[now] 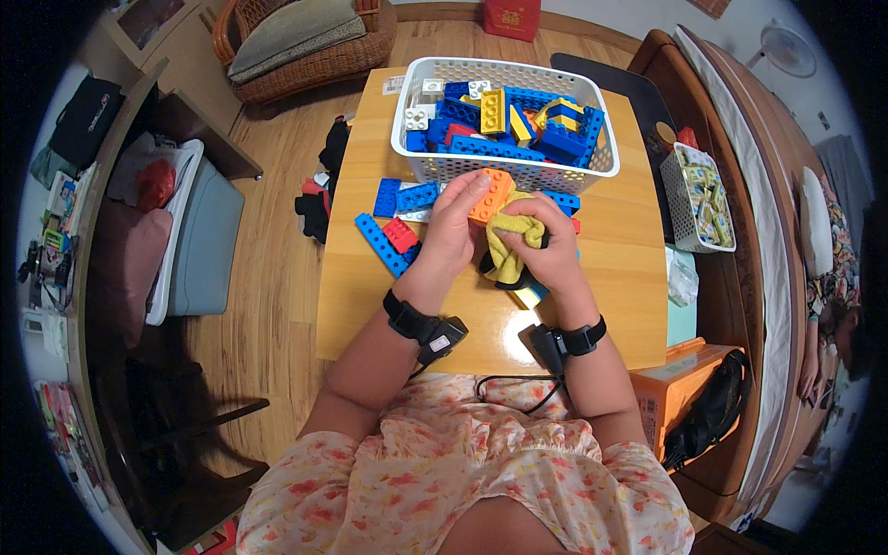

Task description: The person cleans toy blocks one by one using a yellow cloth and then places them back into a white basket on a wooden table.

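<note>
My left hand (450,236) holds an orange toy building brick (491,196) between thumb and fingers, its studs facing up toward me. My right hand (553,248) grips a crumpled yellow cloth (511,254) with a dark edge, which touches the brick's right side. Both hands are above the wooden table (444,324), just in front of a white perforated basket (606,157) full of blue, yellow, white and red bricks. Left of my hands lie a long blue brick (380,244), a red brick (400,235) and other blue ones. A yellow and blue brick (530,296) shows partly under the cloth.
Dark straps with small boxes sit on both wrists, and a black cable (518,377) runs at the table's near edge. Right of the table stand an orange box (684,379) and a small white basket (710,236) of packets. A wicker chair (305,55) is far left.
</note>
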Demonstrator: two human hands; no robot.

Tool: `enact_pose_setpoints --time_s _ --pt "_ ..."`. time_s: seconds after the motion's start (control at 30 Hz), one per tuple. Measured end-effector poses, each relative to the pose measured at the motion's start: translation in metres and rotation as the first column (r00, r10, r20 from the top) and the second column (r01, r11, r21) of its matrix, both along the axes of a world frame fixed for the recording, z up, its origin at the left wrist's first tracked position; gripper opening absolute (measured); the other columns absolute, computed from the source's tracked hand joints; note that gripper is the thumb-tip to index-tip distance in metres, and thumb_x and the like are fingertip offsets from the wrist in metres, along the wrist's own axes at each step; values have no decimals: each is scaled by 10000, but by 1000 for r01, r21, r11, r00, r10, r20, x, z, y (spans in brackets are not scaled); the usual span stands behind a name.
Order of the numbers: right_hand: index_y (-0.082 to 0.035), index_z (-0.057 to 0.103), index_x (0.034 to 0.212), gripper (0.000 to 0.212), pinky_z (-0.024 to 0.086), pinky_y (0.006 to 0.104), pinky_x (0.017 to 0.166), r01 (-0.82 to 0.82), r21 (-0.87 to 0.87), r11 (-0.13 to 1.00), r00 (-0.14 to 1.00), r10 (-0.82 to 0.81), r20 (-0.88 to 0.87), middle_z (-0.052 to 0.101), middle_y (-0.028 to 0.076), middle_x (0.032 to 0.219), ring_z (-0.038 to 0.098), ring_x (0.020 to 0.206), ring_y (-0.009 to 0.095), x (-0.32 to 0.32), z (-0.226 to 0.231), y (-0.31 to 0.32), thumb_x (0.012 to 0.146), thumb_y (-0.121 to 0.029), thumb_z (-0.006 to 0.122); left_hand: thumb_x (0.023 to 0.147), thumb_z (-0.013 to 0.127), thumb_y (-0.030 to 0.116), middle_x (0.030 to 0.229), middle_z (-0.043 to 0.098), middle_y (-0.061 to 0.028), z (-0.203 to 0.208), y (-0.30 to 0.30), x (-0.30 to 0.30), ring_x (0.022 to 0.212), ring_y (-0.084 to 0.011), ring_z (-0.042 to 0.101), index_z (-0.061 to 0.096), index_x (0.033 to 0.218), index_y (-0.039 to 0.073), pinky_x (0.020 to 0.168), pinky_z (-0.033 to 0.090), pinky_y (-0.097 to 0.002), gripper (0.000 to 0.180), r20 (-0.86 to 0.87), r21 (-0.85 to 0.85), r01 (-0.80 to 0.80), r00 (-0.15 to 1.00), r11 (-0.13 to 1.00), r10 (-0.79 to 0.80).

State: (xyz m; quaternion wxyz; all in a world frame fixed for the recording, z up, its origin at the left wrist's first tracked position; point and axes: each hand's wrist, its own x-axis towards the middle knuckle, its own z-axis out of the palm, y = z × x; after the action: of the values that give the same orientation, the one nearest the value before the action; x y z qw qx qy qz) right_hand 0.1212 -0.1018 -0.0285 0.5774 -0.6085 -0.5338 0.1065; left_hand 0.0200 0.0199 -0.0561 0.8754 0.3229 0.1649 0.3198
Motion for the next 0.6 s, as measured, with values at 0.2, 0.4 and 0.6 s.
enact_pose_setpoints --time_s 0.2,0.4,0.6 --pt "-64 673 960 259 497 324 748 238 93 967 961 -248 122 626 111 889 620 834 258 5 -6 3 731 -23 786 1002 530 193 1180 651 -142 -2 -2 0 1089 -207 629 603 1219 -52 973 488 -339 336 -36 100 51 998 994 -47" --pt "-20 648 977 163 490 290 835 265 81 961 908 -220 -357 649 50 992 615 932 155 14 -11 0 836 -27 729 957 590 137 1129 667 -115 4 -4 -4 1031 -173 647 612 1203 -26 938 499 -310 295 -94 160 160 985 974 -147" --pt "-17 644 989 175 481 284 853 61 10 998 947 -54 -317 643 39 998 597 941 133 13 -8 -3 842 -40 735 948 605 128 1060 672 -87 3 -3 -2 985 -164 648 608 1137 2 893 509 -299 227 -70 124 105 993 987 -97"
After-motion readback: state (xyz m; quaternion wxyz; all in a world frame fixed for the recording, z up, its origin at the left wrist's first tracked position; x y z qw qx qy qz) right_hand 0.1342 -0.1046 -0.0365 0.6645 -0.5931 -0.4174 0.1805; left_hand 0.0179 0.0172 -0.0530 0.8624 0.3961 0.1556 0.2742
